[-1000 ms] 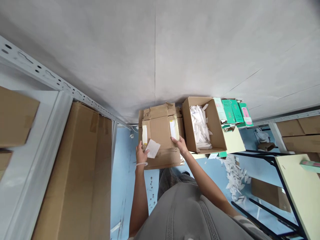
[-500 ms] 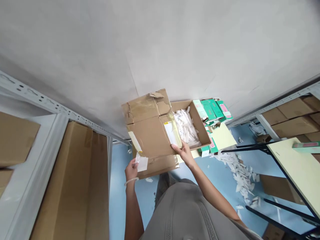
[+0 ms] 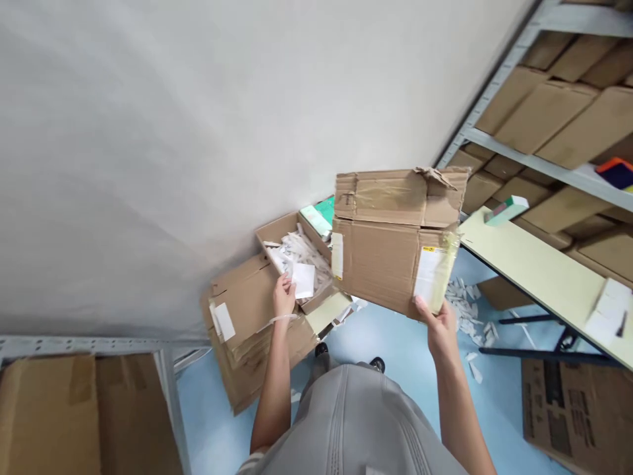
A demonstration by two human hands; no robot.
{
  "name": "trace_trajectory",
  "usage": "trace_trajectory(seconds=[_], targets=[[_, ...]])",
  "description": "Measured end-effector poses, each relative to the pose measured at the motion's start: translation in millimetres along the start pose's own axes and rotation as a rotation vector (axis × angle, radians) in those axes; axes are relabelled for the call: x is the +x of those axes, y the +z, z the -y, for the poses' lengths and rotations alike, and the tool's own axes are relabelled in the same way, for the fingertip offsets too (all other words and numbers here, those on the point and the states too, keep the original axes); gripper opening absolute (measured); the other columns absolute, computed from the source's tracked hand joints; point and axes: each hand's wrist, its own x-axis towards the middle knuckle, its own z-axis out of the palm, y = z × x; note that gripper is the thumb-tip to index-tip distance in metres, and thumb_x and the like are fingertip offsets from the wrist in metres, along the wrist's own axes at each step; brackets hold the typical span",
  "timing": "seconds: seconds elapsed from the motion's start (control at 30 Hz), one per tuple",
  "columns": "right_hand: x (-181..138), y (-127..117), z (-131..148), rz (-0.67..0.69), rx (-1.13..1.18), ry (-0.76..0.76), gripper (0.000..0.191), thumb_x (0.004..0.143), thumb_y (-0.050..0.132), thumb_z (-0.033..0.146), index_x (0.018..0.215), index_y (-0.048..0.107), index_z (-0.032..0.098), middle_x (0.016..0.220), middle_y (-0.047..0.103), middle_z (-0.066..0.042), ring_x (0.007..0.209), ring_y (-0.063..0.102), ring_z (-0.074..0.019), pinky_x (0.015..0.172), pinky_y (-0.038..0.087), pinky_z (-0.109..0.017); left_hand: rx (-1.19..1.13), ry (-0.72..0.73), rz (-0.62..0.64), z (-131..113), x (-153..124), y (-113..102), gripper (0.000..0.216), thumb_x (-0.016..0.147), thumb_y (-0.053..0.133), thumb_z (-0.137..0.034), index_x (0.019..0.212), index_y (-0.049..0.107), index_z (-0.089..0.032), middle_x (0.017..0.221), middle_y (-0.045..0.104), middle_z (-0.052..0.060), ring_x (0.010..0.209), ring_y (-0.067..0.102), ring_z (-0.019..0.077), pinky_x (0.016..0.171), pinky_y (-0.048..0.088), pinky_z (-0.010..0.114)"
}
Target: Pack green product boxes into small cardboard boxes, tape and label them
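My right hand (image 3: pixel 438 326) grips the lower edge of a flattened brown cardboard box (image 3: pixel 390 254), held up in the air; the box carries clear tape and a white label by my fingers. My left hand (image 3: pixel 283 297) pinches a small white paper slip (image 3: pixel 303 280) over an open carton (image 3: pixel 277 232) filled with white paper scraps. A stack of flattened cardboard boxes (image 3: pixel 247 323) lies on the blue floor just left of my left hand, against the wall.
Green and white packets (image 3: pixel 320 216) sit behind the open carton. A pale yellow table (image 3: pixel 534 277) stands at right, with a green-white box (image 3: pixel 505 210) on it. Shelves of cartons (image 3: pixel 548 112) rise behind. White scraps (image 3: pixel 465 310) litter the floor. A big carton (image 3: pixel 74 415) sits lower left.
My right hand has lifted the flattened box off the stack and swung it up and right. My left hand let go of the box, keeping the white slip. The view turned right.
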Motion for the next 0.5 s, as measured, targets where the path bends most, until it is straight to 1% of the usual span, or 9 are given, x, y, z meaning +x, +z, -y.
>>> trace_trajectory(seconds=[0.07, 0.13, 0.2, 0.27, 0.33, 0.43, 0.5], targets=[[-1, -46, -12, -0.101, -0.014, 0.027, 0.054, 0.07, 0.074, 0.047, 0.114, 0.066, 0.016, 0.102, 0.072, -0.011, 0.092, 0.067, -0.0251, 0.08, 0.052, -0.035, 0.088, 0.041, -0.07, -6, -3, 18, 0.048, 0.077, 0.058, -0.018, 0.124, 0.053, -0.013, 0.115, 0.061, 0.016, 0.106, 0.062, 0.0254, 0.091, 0.052, 0.041], [-3, -86, -22, -0.183, -0.025, 0.052, 0.057, 0.069, 0.074, 0.048, 0.115, 0.066, 0.015, 0.103, 0.072, -0.011, 0.093, 0.066, -0.0257, 0.08, 0.052, -0.035, 0.197, 0.128, -0.14, -13, -10, 33, 0.049, 0.077, 0.059, -0.02, 0.124, 0.052, -0.014, 0.12, 0.057, 0.017, 0.12, 0.053, 0.0291, 0.1, 0.046, 0.046], [-4, -119, -30, -0.238, -0.044, 0.068, 0.057, 0.069, 0.073, 0.049, 0.115, 0.066, 0.015, 0.105, 0.072, -0.012, 0.095, 0.065, -0.0261, 0.08, 0.052, -0.035, 0.28, 0.213, -0.166, -25, -19, 49, 0.05, 0.078, 0.06, -0.023, 0.126, 0.051, -0.012, 0.121, 0.055, 0.017, 0.126, 0.048, 0.031, 0.107, 0.039, 0.049], [-2, -146, -35, -0.275, -0.072, 0.069, 0.056, 0.07, 0.072, 0.049, 0.113, 0.066, 0.015, 0.107, 0.071, -0.012, 0.096, 0.064, -0.0263, 0.081, 0.051, -0.035, 0.317, 0.274, -0.154, -43, -30, 69, 0.05, 0.08, 0.059, -0.025, 0.128, 0.049, -0.014, 0.122, 0.053, 0.016, 0.126, 0.048, 0.0309, 0.108, 0.036, 0.049], [4, -170, -39, -0.3, -0.109, 0.061, 0.054, 0.071, 0.07, 0.05, 0.112, 0.067, 0.014, 0.108, 0.071, -0.012, 0.098, 0.063, -0.0266, 0.083, 0.05, -0.036, 0.321, 0.325, -0.126, -65, -42, 95, 0.05, 0.082, 0.058, -0.027, 0.129, 0.048, -0.015, 0.123, 0.052, 0.015, 0.125, 0.048, 0.0302, 0.108, 0.036, 0.048], [15, -201, -41, -0.306, -0.166, 0.046, 0.052, 0.074, 0.067, 0.051, 0.111, 0.067, 0.014, 0.107, 0.071, -0.01, 0.096, 0.063, -0.0265, 0.082, 0.05, -0.036, 0.303, 0.401, -0.052, -102, -63, 143, 0.051, 0.084, 0.057, -0.03, 0.132, 0.047, -0.016, 0.125, 0.051, 0.016, 0.125, 0.047, 0.0295, 0.107, 0.037, 0.046], [21, -221, -41, -0.282, -0.186, 0.039, 0.049, 0.076, 0.064, 0.05, 0.109, 0.068, 0.014, 0.104, 0.071, -0.009, 0.093, 0.063, -0.0257, 0.08, 0.05, -0.035, 0.285, 0.451, 0.034, -125, -80, 179, 0.051, 0.085, 0.056, -0.032, 0.133, 0.046, -0.017, 0.126, 0.052, 0.016, 0.125, 0.047, 0.029, 0.106, 0.039, 0.046]])
